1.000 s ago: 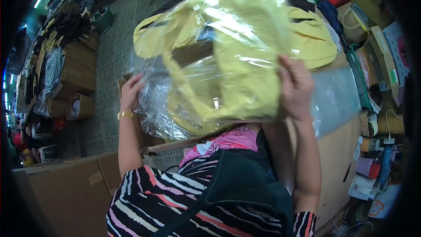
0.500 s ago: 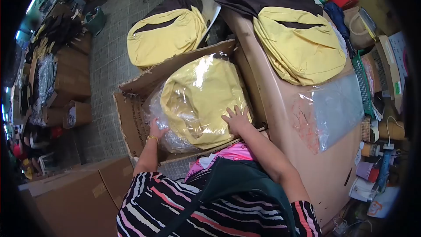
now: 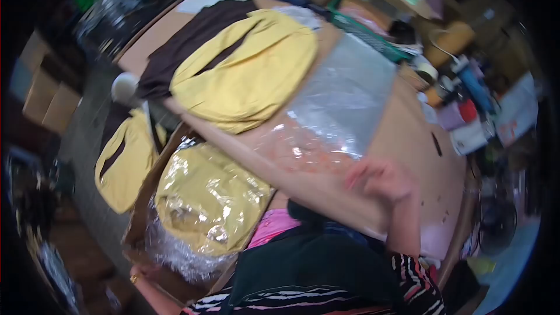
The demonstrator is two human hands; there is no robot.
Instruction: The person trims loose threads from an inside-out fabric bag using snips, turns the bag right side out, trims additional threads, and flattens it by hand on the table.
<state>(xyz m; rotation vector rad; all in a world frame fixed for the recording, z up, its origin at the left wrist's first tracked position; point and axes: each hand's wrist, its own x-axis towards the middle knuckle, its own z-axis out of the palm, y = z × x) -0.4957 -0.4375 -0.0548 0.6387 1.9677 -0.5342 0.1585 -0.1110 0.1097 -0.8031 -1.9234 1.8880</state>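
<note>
A yellow bag in clear plastic lies in an open cardboard box, in front of me and to the left. My left hand is at the near left corner of that box; its fingers are small and blurred, so their grip is unclear. Over the table, my right hand is smeared by motion, with loosely bent fingers and nothing visible in them. Just beyond it lies a flat clear plastic bag with reddish print. A yellow bag with a dark brown top rests on the table to its left.
Another yellow bag is beyond the box. The brown table has a rounded edge beside the box. A green basket and cups line the table's far right side. Cardboard boxes stand on the floor at left.
My view has turned right. My right hand has left the wrapped yellow bag and is over the table near the flat plastic bag. My left hand has moved from the wrapping to the box's corner.
</note>
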